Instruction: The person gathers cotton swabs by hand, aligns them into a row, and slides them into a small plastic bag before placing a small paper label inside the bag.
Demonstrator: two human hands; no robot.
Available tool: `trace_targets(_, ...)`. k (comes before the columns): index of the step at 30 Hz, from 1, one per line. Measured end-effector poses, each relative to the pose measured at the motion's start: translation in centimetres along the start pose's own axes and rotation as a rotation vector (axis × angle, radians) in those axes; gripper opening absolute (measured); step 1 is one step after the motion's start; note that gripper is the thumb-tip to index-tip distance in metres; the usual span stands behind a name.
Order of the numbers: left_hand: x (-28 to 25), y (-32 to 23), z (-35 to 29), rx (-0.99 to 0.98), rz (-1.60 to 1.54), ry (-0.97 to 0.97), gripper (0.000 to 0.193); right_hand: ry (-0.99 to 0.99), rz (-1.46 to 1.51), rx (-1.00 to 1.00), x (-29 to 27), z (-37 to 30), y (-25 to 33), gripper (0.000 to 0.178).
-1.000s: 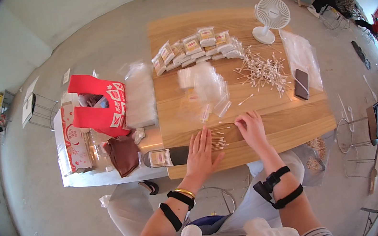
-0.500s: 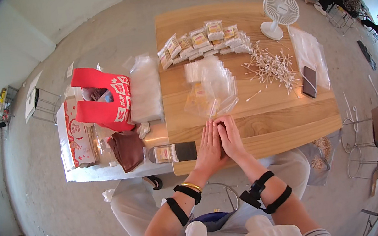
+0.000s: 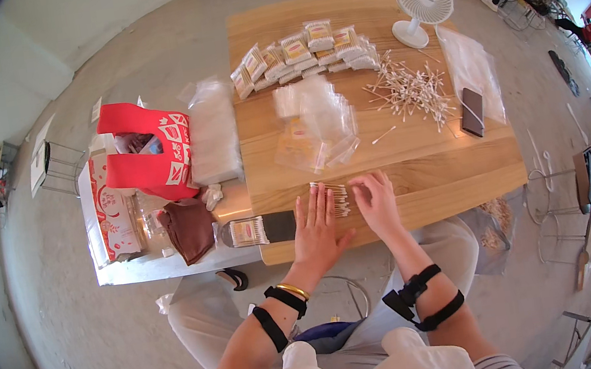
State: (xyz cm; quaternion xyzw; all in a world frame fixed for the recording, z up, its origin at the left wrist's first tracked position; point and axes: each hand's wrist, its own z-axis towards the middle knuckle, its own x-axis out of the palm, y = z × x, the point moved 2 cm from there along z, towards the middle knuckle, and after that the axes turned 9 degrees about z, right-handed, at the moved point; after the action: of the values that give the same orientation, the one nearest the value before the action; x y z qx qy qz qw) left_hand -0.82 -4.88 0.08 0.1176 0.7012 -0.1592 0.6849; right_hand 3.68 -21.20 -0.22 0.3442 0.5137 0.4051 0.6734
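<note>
My left hand [image 3: 315,223] lies flat with its fingers stretched out, over the left part of a row of cotton swabs [image 3: 340,199] on the wooden table. The swabs' white tips show beyond my fingers; the rest of the row is hidden under them. Just right of the row is my right hand [image 3: 377,202], its fingers loosely bent and apart from the swabs, with nothing visible in it. Beside my left hand, a packet of swabs [image 3: 248,232] rests on a dark flat strip [image 3: 280,226]. Clear plastic bags [image 3: 317,121] are spread farther up the table.
Filled swab packets [image 3: 296,48] are piled at the back. A heap of loose swabs [image 3: 414,88], a phone [image 3: 472,113], plastic sheets [image 3: 472,69] and a white fan [image 3: 424,4] stand rightward. On the left are a red bag [image 3: 154,148], a bag stack [image 3: 213,135] and a brown pouch [image 3: 190,229].
My hands, earlier pressed together side by side, have parted. The right one has shifted rightward, uncovering the swab row, while the left lies flat over its left part. The whole view has shifted slightly.
</note>
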Motion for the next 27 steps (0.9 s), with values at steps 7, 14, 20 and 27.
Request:
trace_targets(7, 0.0, -0.5, 0.6, -0.007, -0.019, 0.005, 0.094, 0.176, -0.243, -0.039, 1.3, 3.4, 0.3, 0.009)
trace_targets(14, 0.3, -0.2, -0.1, -0.011, 0.000, -0.014, 0.094, 0.172, -0.280, 0.082, -6.6, 4.1, -3.6, 0.007)
trace_targets(20, -0.4, -0.7, 0.7, 0.015, -0.011, -0.002, 0.094, -0.077, -0.319, -0.157, -8.1, 1.1, -1.3, 0.005)
trace_targets(27, 0.0, -0.8, 2.5, -0.027, 0.073, 0.056, 0.096, -0.053, -0.193, -0.075, -5.5, -2.5, 0.6, 0.005)
